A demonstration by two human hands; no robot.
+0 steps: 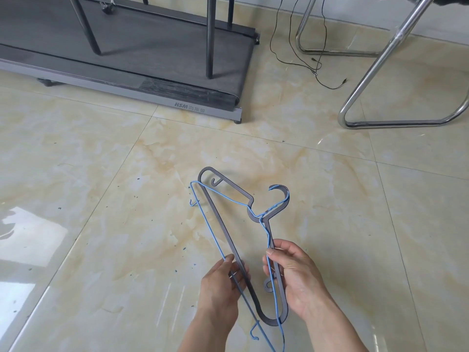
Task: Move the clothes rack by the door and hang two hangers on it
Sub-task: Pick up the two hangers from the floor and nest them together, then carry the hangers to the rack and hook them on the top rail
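Two hangers lie together in front of me above the floor: a grey plastic hanger [223,232] and a thin blue wire hanger [206,224], hooks pointing away to the upper right. My left hand [223,283] pinches the long bottom bars of both. My right hand [291,273] grips their shoulder arms. Dark upright poles [210,36] at the top left may belong to the clothes rack; its top is out of view.
A grey treadmill [142,72] lies across the top left. Chrome chair legs [385,72] stand at the top right, with thin black cables [304,62] on the floor between them. The floor is glossy cream tile [101,199].
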